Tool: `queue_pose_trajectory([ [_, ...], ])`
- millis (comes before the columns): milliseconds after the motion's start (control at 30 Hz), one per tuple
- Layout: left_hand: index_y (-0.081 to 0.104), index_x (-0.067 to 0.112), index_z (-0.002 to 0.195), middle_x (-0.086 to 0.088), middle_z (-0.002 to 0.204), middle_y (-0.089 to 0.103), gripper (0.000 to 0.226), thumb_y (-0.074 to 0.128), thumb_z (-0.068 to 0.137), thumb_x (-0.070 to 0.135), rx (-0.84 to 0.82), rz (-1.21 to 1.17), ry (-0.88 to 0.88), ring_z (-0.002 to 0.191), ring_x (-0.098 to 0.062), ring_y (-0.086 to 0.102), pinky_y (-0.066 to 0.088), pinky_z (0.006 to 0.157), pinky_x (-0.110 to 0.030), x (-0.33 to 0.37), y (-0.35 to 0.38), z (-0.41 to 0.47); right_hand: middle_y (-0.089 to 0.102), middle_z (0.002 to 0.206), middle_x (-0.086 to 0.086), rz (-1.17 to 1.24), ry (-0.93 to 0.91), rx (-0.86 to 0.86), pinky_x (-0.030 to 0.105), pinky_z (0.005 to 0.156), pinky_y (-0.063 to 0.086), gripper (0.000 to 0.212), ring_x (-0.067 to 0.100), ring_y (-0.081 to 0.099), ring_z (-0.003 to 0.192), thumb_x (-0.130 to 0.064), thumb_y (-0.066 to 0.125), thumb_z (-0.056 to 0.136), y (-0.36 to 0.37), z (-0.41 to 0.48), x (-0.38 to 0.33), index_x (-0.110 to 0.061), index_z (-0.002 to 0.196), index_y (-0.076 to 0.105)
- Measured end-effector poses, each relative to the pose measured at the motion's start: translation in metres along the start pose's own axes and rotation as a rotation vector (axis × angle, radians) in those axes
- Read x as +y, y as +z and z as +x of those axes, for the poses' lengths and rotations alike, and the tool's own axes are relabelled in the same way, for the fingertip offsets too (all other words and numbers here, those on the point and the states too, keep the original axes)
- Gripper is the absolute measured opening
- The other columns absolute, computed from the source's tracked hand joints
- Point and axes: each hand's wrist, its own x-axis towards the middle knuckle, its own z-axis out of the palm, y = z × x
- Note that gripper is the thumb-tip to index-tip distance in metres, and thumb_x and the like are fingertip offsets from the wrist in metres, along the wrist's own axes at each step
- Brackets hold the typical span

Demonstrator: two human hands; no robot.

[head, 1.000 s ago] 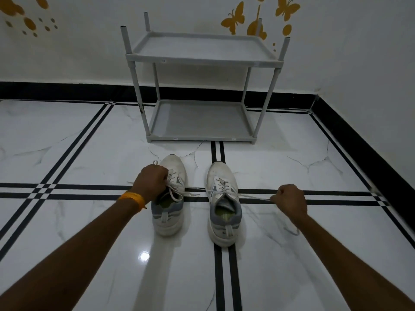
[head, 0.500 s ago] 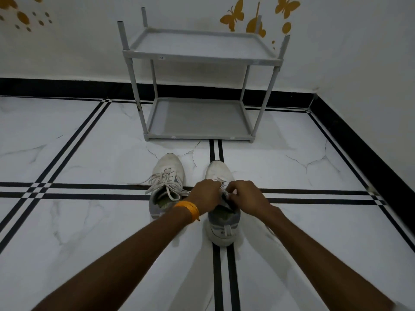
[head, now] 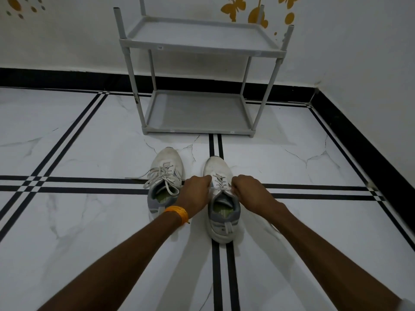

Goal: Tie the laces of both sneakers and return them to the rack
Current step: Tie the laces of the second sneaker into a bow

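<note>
Two white and grey sneakers stand side by side on the floor, toes toward the rack. The left sneaker has loose loops of lace spilling over its left side. My left hand and my right hand sit on either side of the right sneaker, each closed on an end of its white lace, which runs taut across the tongue between them. An orange band circles my left wrist. The grey two-shelf rack stands just beyond the sneakers, both shelves bare.
White marble floor with black inlay stripes. White walls with a black skirting run behind the rack and along the right side. Yellow butterfly stickers decorate the wall above the rack.
A second ago my hands were spread wide, pulling the lace ends apart. They came together over the right sneaker's tongue and now sit slightly apart again, the lace stretched between them.
</note>
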Motion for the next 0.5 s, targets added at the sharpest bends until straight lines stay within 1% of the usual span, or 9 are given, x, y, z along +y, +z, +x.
queue_pose_trajectory([
  [33, 0.052, 0.01, 0.086, -0.018, 0.086, 0.067, 0.005, 0.052, 0.089, 0.014, -0.009, 0.032, 0.006, 0.081, -0.037, 0.061, 0.036, 0.063, -0.033, -0.002, 0.0, -0.002, 0.065, 0.102, 0.016, -0.018, -0.01, 0.03, 0.029, 0.068, 0.033, 0.013, 0.031, 0.061, 0.092, -0.014, 0.053, 0.094, 0.004, -0.003, 0.002, -0.004, 0.1, 0.059],
  [100, 0.055, 0.008, 0.092, -0.017, 0.089, 0.068, 0.008, 0.051, 0.088, 0.014, -0.017, 0.062, -0.008, 0.083, -0.037, 0.061, 0.041, 0.066, -0.035, -0.005, -0.001, -0.005, 0.066, 0.101, 0.016, -0.035, -0.011, 0.07, 0.03, 0.067, 0.034, 0.01, 0.031, 0.061, 0.091, -0.013, 0.056, 0.092, 0.012, -0.008, 0.003, -0.006, 0.098, 0.058],
  [233, 0.058, 0.006, 0.09, -0.017, 0.088, 0.069, 0.01, 0.055, 0.081, 0.008, -0.01, 0.029, -0.069, 0.084, -0.037, 0.062, 0.047, 0.071, -0.039, -0.011, 0.0, -0.008, 0.067, 0.099, 0.015, -0.044, 0.006, 0.076, 0.033, 0.069, 0.041, 0.009, 0.031, 0.062, 0.09, -0.012, 0.058, 0.09, 0.022, -0.007, 0.001, -0.006, 0.096, 0.058],
  [300, 0.059, 0.005, 0.089, -0.018, 0.088, 0.069, 0.011, 0.054, 0.08, 0.005, 0.001, 0.008, -0.088, 0.084, -0.038, 0.062, 0.047, 0.07, -0.039, -0.011, 0.001, -0.011, 0.067, 0.102, 0.016, -0.059, -0.019, 0.063, 0.032, 0.07, 0.04, 0.012, 0.031, 0.062, 0.091, -0.013, 0.058, 0.091, 0.024, -0.008, 0.002, -0.005, 0.099, 0.057],
  [367, 0.058, 0.005, 0.09, -0.019, 0.089, 0.068, 0.011, 0.052, 0.081, 0.004, 0.01, -0.011, -0.096, 0.086, -0.038, 0.062, 0.046, 0.069, -0.038, -0.011, 0.005, -0.013, 0.065, 0.105, 0.017, -0.069, -0.028, 0.031, 0.033, 0.072, 0.038, 0.012, 0.033, 0.061, 0.095, -0.011, 0.054, 0.093, 0.025, -0.014, 0.007, -0.003, 0.102, 0.056],
  [433, 0.058, 0.005, 0.091, -0.019, 0.091, 0.069, 0.01, 0.051, 0.085, 0.005, 0.032, -0.017, -0.093, 0.087, -0.038, 0.062, 0.045, 0.069, -0.037, -0.012, 0.008, -0.014, 0.066, 0.103, 0.016, 0.049, 0.037, -0.008, 0.032, 0.072, 0.038, 0.009, 0.031, 0.061, 0.094, -0.012, 0.05, 0.096, 0.022, -0.019, 0.015, -0.007, 0.097, 0.058],
  [500, 0.058, 0.005, 0.093, -0.019, 0.093, 0.068, 0.011, 0.049, 0.088, 0.006, 0.055, -0.016, -0.083, 0.088, -0.038, 0.062, 0.04, 0.067, -0.034, -0.013, 0.011, -0.015, 0.067, 0.091, 0.007, 0.337, 0.136, -0.061, 0.032, 0.07, 0.041, 0.015, 0.024, 0.061, 0.084, -0.016, 0.051, 0.096, 0.016, -0.023, 0.021, -0.014, 0.084, 0.058],
])
